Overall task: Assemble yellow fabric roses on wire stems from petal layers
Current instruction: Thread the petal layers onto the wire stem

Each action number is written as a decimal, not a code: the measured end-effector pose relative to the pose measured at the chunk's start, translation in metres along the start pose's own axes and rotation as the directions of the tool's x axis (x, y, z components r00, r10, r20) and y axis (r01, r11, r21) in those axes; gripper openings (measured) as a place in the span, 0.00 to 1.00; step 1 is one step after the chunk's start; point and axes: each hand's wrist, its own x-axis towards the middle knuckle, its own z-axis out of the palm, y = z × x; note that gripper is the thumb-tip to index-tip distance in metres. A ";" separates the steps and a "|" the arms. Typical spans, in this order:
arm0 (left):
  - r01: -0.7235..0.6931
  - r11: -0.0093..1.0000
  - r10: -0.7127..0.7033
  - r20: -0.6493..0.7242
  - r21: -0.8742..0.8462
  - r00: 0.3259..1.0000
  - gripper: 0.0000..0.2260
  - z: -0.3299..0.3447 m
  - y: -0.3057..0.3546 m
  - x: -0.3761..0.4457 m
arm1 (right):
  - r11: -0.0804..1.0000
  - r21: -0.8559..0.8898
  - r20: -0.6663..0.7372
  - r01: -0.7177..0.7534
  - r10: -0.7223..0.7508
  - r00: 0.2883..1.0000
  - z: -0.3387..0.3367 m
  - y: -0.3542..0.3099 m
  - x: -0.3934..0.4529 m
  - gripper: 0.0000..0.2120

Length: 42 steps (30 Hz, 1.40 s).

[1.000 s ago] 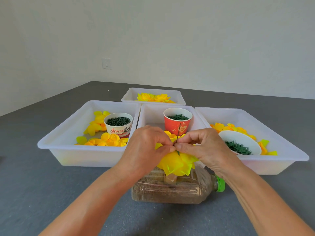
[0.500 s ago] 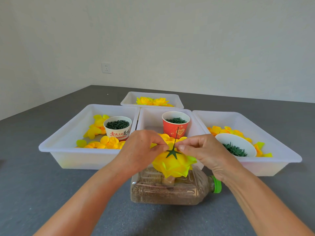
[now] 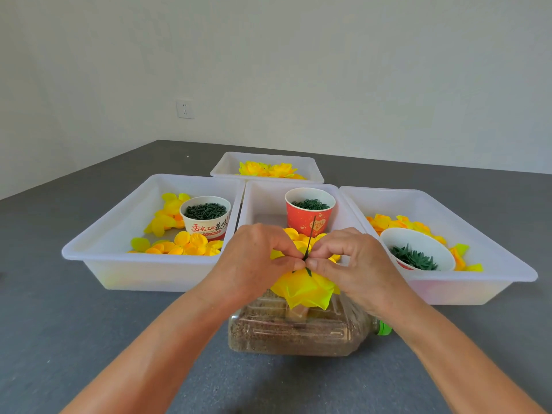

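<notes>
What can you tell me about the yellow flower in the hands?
The yellow rose looks like thin, bright fabric petals layered together, hanging head-down over a clear plastic bottle lying on its side. A dark green wire stem sticks up from it, with a bit of green showing at the base. The left hand and right hand pinch it there.

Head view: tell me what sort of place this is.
Probably a bare room used as a makeshift craft station: white bins sorting yellow petals, cups of green parts, all on grey floor by a plain wall.
</notes>
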 end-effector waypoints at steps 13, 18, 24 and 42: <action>-0.024 1.000 0.024 0.005 -0.004 1.000 0.03 0.002 -0.007 -0.002 | 0.993 0.114 -0.024 0.011 -0.008 1.000 0.005 0.007 -0.004 0.08; 0.091 0.989 -0.091 0.007 -0.120 0.996 0.08 -0.001 -0.007 -0.009 | 0.982 0.186 -0.124 -0.035 0.059 0.991 0.012 -0.001 -0.010 0.15; 0.107 0.983 -0.107 0.004 -0.148 0.994 0.06 -0.001 -0.004 -0.013 | 0.983 0.172 -0.293 -0.063 0.112 0.950 0.031 -0.006 -0.010 0.09; 0.123 0.988 -0.128 -0.049 -0.092 0.991 0.05 0.004 -0.007 -0.010 | 0.961 0.266 -0.346 -0.069 0.162 0.924 0.046 0.002 -0.018 0.03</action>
